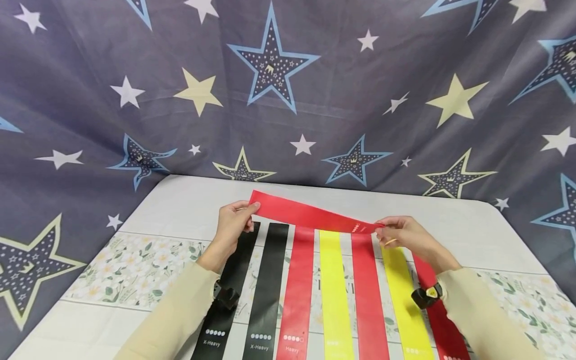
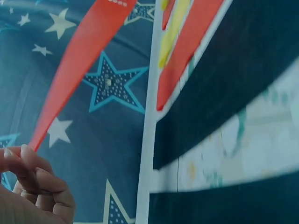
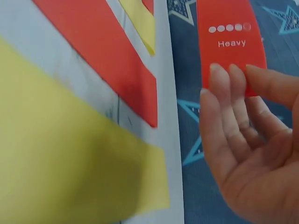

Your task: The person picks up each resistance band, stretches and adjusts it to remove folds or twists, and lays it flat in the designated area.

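Note:
A red resistance band (image 1: 306,212) stretches flat between both hands, above the far ends of the laid-out bands. My left hand (image 1: 233,225) pinches its left end between thumb and fingers. At the other end, which hangs a little lower, my right hand (image 1: 405,234) pinches the band. In the right wrist view the held band (image 3: 231,42) bears the word Heavy and a row of dots just above the fingertips. Beneath the hands, black bands (image 1: 265,280), red bands (image 1: 298,285) and yellow bands (image 1: 336,290) lie side by side lengthwise on the table.
The white table (image 1: 202,200) has a floral strip (image 1: 135,270) across it. Behind its far edge hangs a dark cloth (image 1: 315,115) printed with stars. The bands run toward the near edge of the view, some marked X-Heavy.

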`<state>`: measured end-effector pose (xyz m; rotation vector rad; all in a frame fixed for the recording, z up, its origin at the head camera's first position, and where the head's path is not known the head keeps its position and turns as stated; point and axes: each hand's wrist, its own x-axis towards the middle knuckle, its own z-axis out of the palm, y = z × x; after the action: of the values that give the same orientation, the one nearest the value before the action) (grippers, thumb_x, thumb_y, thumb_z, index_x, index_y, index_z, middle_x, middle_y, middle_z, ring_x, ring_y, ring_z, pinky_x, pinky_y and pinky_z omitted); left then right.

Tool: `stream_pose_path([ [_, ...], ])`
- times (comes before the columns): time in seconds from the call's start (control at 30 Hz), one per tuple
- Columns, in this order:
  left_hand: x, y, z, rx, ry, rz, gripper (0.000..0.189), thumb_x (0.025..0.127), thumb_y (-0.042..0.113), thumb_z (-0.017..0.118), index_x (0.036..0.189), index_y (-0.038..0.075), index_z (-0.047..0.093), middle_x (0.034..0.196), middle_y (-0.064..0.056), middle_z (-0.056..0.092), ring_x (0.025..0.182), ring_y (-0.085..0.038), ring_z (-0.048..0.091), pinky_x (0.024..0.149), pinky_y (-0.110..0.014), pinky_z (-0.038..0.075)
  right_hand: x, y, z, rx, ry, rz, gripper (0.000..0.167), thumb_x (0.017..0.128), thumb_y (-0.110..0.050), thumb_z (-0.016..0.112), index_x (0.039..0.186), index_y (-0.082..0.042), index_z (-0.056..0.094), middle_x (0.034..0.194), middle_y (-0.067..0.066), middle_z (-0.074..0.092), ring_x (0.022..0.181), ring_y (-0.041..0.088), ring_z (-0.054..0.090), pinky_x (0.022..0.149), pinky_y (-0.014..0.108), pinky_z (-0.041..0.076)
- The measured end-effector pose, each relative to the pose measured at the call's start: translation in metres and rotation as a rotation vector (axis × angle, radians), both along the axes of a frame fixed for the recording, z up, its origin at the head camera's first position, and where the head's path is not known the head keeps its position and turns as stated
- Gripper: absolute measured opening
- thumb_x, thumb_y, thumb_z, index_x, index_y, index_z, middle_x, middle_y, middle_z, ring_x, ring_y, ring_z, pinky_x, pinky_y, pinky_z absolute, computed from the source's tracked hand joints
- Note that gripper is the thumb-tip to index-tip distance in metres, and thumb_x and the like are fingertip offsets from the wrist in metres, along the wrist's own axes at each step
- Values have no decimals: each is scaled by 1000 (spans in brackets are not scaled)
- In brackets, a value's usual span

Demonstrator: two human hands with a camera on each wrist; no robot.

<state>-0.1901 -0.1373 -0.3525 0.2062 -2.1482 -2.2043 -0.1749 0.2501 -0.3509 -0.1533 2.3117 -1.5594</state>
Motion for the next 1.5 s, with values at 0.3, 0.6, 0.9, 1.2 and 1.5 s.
stream_pose_path([
  [0.3, -7, -25, -3, -210, -5, 36, 28, 87, 18, 66, 101, -7, 65, 59, 10, 50, 49, -5, 37, 47, -19, 33, 11, -29, -4, 109, -15, -14, 32, 92, -17, 58, 113, 7, 60, 92, 4, 65, 85, 17, 61, 80, 32, 53],
  [0.6, -11, -50, -10, -306, 3, 29, 26, 90, 18, 63, 100, -6, 65, 65, 15, 55, 58, -4, 46, 51, -20, 38, 25, -61, -10, -20, -63, 80, 29, 91, -8, 52, 112, 13, 50, 91, 8, 62, 77, 15, 66, 77, 32, 57],
  [0.9, -11, -72, -12, -309, -69, -10, 21, 94, 17, 56, 100, -3, 59, 61, 15, 58, 59, 1, 58, 56, -21, 42, 49, -94, -13, -90, -104, 229, 25, 88, -8, 57, 106, 9, 52, 87, 7, 66, 75, 18, 69, 75, 32, 57],
  [1.2, -9, -82, -12, -306, -104, -7, 19, 94, 11, 54, 103, -6, 56, 63, 15, 59, 55, 1, 57, 56, -19, 45, 74, -125, -13, -166, -180, 334, 15, 88, -3, 54, 100, 6, 55, 83, 8, 68, 76, 24, 71, 73, 29, 57],
  [1.5, 21, -111, -15, -275, -183, -148, 52, 90, 5, 49, 140, -5, 40, 89, 3, 63, 57, -3, 53, 55, -20, 47, 61, -123, -14, -72, -168, 207, 19, 84, -3, 54, 101, 5, 53, 86, 9, 61, 72, 19, 67, 70, 33, 58],
])
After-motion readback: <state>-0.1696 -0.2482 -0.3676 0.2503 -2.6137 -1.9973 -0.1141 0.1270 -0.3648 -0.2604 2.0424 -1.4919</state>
